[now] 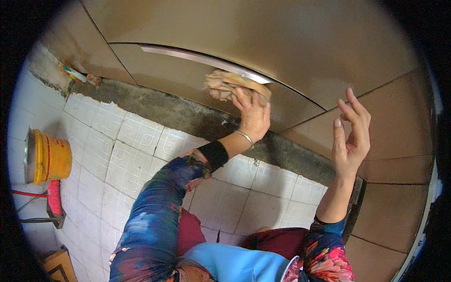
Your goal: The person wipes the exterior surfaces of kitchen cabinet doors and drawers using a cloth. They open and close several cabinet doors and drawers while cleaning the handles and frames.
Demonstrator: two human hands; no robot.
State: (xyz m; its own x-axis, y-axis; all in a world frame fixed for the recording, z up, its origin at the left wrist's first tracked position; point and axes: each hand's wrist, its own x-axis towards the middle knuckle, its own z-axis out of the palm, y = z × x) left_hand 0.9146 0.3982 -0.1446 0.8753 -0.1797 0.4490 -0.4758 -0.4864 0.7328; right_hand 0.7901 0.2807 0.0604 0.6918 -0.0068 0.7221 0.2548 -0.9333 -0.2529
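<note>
A crumpled tan cloth (222, 84) is bunched under my left hand (254, 114), which presses it to a brown cabinet front. The cloth lies just below a long metal handle strip (197, 58) and overlaps the strip's right end. Some of my left fingers are hidden in its folds. My right hand (354, 135) is raised on the right with fingers apart and nothing in it, in front of the brown cabinet panels (391, 123).
White patterned floor tiles (137, 144) meet a dark, stained plinth (169, 107) under the cabinets. At left stand a yellow bucket (56, 157), a pink broom (54, 197) and a dustpan (58, 219). A white tube (75, 74) lies by the far left corner; a cardboard box (60, 266) is at lower left.
</note>
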